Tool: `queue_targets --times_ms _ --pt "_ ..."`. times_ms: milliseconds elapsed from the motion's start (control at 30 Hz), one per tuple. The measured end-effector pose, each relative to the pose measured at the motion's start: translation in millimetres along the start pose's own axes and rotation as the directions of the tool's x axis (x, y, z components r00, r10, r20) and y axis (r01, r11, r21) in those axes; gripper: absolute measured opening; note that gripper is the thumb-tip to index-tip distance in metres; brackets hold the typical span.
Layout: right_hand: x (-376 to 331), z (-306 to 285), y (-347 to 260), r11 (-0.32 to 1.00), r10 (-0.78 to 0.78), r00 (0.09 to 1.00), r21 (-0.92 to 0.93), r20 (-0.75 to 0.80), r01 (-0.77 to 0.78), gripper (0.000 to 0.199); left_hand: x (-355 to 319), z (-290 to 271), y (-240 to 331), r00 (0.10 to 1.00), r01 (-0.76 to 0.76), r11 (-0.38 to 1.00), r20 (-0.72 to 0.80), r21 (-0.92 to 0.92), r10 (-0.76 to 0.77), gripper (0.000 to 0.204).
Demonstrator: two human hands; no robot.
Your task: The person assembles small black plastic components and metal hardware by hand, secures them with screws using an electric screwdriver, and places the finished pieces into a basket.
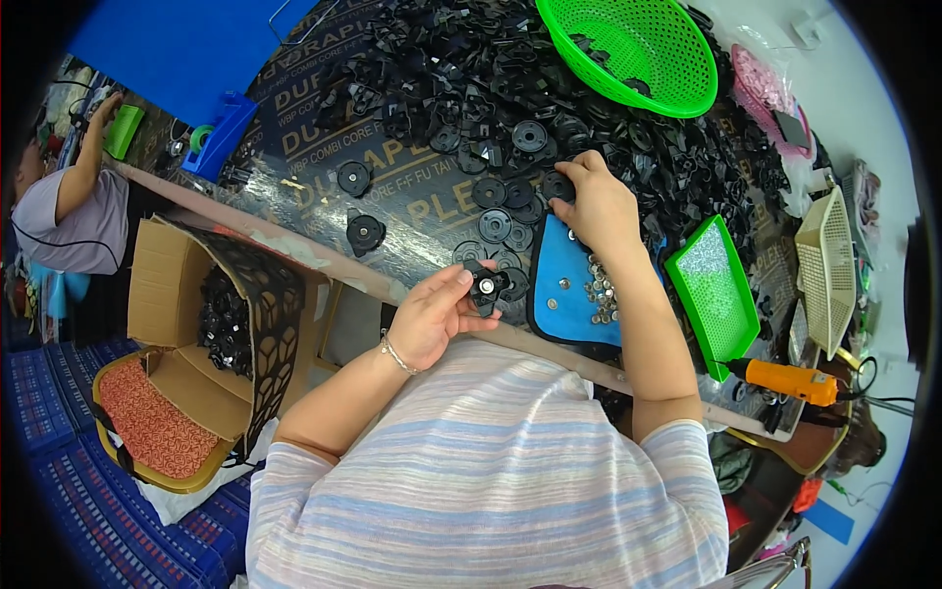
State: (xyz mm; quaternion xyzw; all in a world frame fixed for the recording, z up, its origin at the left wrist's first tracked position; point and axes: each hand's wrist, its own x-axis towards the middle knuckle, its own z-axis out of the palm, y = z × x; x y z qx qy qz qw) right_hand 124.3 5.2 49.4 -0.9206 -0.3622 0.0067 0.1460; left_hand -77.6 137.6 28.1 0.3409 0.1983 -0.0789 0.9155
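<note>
Near the table's front edge, my left hand [432, 309] is closed on a black lobed plastic part [487, 286] with a shiny metal centre. Farther off and to the right, my right hand [596, 201] has its thumb and fingers closed round a black disc [557, 187]. Several round black discs [494, 226] lie on the table between the hands. Below my right hand is a blue mat [559, 324] with small metal caps [599, 292] scattered on it; my forearm hides part of it. Two black round parts [366, 234] with metal centres lie to the left.
A large heap of black plastic parts [422, 79] covers the far table. A green basket [677, 49] stands at the back. At right are a green tray [731, 334] of small shiny pieces and an orange power screwdriver [790, 381]. An open carton [162, 285] holds black parts at left; a person [74, 216] sits beyond.
</note>
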Motion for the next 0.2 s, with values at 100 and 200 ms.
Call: queue_targets --times_ms 100,200 --pt "-3.1 3.3 11.8 0.992 -0.004 0.999 0.125 -0.047 0.010 0.029 2.4 -0.5 0.8 1.000 0.005 1.000 -0.004 0.011 -0.005 0.037" --pt "-9.2 1.4 17.7 0.938 0.030 0.997 0.347 -0.074 -0.003 0.018 6.8 -2.0 0.7 1.000 0.003 1.000 -0.013 -0.002 -0.003 0.039"
